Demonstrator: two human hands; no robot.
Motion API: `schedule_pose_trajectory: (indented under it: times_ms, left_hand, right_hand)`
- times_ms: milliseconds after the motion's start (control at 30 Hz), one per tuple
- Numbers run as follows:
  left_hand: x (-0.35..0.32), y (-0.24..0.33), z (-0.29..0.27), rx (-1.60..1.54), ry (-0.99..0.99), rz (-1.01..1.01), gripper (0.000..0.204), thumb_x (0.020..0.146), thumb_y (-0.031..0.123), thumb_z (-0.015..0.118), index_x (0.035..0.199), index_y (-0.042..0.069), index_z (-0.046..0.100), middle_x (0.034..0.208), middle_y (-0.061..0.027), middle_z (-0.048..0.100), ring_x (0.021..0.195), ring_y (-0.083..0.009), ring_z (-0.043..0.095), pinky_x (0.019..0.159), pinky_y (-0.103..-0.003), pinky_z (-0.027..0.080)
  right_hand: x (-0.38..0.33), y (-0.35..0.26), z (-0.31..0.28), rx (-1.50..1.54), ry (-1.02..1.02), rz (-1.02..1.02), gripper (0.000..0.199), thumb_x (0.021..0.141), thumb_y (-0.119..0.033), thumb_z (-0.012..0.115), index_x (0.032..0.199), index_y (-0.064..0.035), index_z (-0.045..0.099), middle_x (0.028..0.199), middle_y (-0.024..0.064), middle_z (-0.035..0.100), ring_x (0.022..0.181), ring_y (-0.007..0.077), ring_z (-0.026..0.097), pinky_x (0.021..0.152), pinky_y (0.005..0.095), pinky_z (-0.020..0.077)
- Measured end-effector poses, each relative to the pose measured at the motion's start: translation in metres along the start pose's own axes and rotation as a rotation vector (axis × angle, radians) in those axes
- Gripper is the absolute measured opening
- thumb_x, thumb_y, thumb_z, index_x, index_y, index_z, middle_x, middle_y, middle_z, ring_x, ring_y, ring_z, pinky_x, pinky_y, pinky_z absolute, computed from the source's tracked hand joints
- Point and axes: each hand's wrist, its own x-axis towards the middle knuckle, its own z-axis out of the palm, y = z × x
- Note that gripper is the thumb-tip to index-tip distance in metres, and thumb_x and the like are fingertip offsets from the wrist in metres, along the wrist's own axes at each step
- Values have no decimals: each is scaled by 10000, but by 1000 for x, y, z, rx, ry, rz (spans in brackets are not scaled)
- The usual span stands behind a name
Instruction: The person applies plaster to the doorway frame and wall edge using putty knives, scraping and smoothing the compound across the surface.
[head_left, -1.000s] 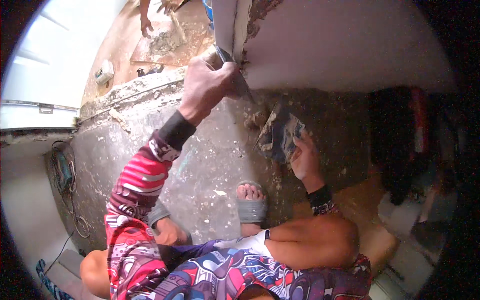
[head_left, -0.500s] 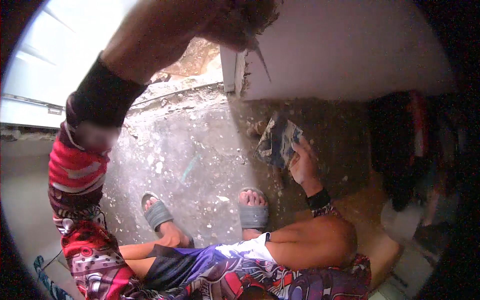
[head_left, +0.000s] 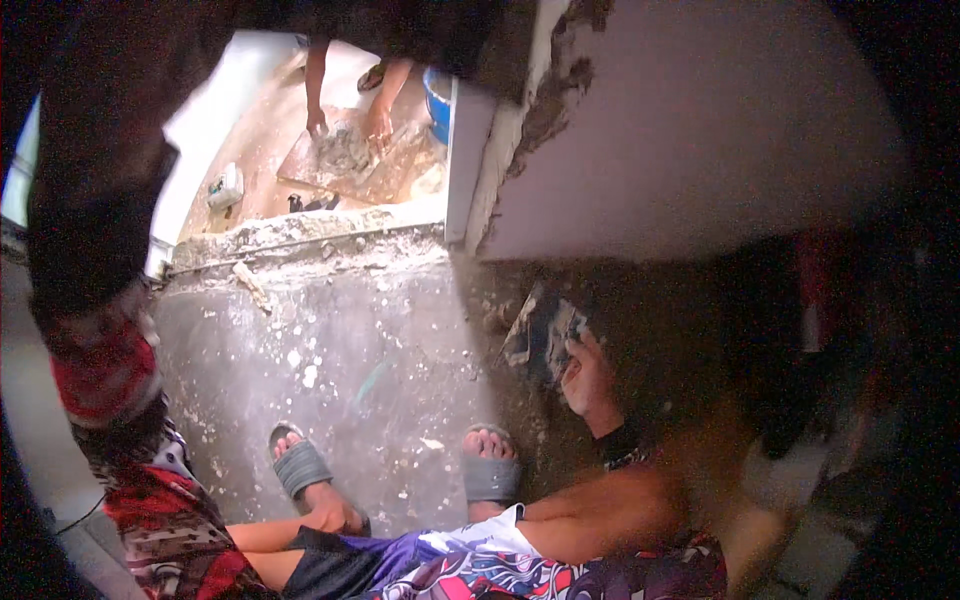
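Observation:
My right hand [head_left: 590, 378] is low beside my knee, shut on a small board [head_left: 538, 335] loaded with grey mortar. My left arm, in a red patterned sleeve [head_left: 100, 370] with a black cuff, rises along the left edge close to the camera. My left hand [head_left: 400, 30] is only a dark blur at the top edge, so its grip is unreadable. It is near the rough mortar edge [head_left: 560, 90] of a smooth pale wall [head_left: 700, 150]. I squat with both feet in grey sandals [head_left: 490, 472] on a speckled concrete floor [head_left: 340, 350].
Beyond a raised sill [head_left: 300, 235], another person's hands [head_left: 378, 122] work a pile of grey mortar [head_left: 345, 152] on a brown sheet. A blue bucket [head_left: 437, 100] stands beside a white door frame [head_left: 462, 170]. Dark clutter fills the right side.
My left arm has gone further up and nearer the camera, and the trowel it held has passed out of sight. My right hand stays on the mortar board.

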Motion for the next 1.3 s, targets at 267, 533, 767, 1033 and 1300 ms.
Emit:
schedule_pose_trajectory:
  times_ms: [267,533,767,1033,1300]
  left_hand:
    - [-118,-98,69,-690,304,-509,174,914,98,592,1049,-2,638,892,-37,670,765,-77,623,675,-235,517]
    - [-165,-104,113,-1331,190,-774,320,882,69,629,1185,-12,564,986,-61,672,836,-137,663,769,-283,548]
    - [-110,-100,50,-775,62,-310,208,884,-20,657,1091,-3,642,1010,-60,691,901,-116,653,796,-270,545]
    - [-11,-15,-25,227,-114,263,105,827,-8,701,924,-9,660,878,-116,691,801,-217,677,724,-323,534]
    - [28,38,-27,447,-199,428,85,873,-36,624,958,-25,620,837,-146,670,759,-229,690,678,-327,541]
  right_hand:
    - [26,18,-1,-83,-49,-93,386,831,-59,594,1214,-97,581,1147,35,653,986,190,640,880,326,537]
    - [-6,0,16,-6,-254,-74,466,836,-62,576,1298,-102,532,1218,45,628,1098,213,614,923,370,528]
    - [-6,3,32,48,-202,-12,456,865,-31,530,1319,-72,521,1219,84,634,1144,243,596,1015,409,460]
    - [-11,-1,41,108,-253,11,304,858,-60,607,1158,-110,617,1047,20,679,932,176,660,844,335,540]
    - [-16,6,35,180,-122,57,238,868,-65,597,1098,-127,612,989,-1,674,898,159,664,785,321,560]
